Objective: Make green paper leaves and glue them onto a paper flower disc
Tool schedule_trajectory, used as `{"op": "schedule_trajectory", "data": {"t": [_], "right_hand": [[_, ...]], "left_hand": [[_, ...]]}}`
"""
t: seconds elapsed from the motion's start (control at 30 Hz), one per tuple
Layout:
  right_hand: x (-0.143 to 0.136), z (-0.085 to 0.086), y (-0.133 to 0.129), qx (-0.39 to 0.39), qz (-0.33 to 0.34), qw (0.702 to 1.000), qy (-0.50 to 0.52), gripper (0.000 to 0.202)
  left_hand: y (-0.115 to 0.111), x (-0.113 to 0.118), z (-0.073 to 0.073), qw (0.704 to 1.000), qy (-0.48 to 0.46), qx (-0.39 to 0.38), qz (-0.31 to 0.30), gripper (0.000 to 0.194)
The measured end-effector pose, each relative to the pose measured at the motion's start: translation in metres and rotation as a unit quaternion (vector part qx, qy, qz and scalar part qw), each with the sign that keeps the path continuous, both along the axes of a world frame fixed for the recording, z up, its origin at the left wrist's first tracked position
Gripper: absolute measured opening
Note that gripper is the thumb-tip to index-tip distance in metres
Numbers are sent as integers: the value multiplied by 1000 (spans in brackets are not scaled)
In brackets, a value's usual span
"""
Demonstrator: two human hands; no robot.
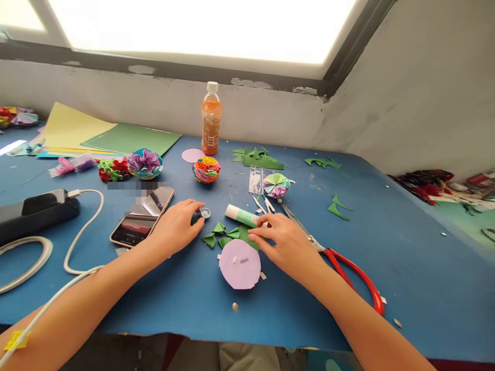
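My left hand (176, 225) has thumb and fingers closed around a small dark object with a round grey end (205, 213); its kind I cannot make out. The fingers of my right hand (288, 241) are on the right end of a white and green glue stick (242, 215). Just below the stick lie folded green paper pieces (219, 228) and a green paper shape, partly covered. In front of them, between my hands, is a pale purple paper disc (240, 264) with small white tabs at its edge and marks at its middle.
Red-handled scissors (336, 257) lie under my right forearm. A phone (143, 216) and a white cable (73, 247) are by my left arm. Behind stand a drink bottle (211, 121) and ruffled paper balls (206, 170). Green paper scraps (258, 157) lie at the back.
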State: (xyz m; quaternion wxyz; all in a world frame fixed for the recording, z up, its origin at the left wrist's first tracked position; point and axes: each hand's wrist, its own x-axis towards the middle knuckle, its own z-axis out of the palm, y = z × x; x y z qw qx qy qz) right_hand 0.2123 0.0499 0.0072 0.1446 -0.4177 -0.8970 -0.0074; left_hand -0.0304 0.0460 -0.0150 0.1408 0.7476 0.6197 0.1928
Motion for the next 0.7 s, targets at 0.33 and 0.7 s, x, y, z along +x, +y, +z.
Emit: {"op": "schedule_trajectory", "data": {"t": [0.33,0.7], "right_hand": [[5,-13,28,-51,-108,992,48,31],[-22,34,-11,-223,6,760,610,8]], "left_hand": [[-34,22,11,982,-81,33,-166,54],[-38,21,9,970,-96,2,-224,87]]}}
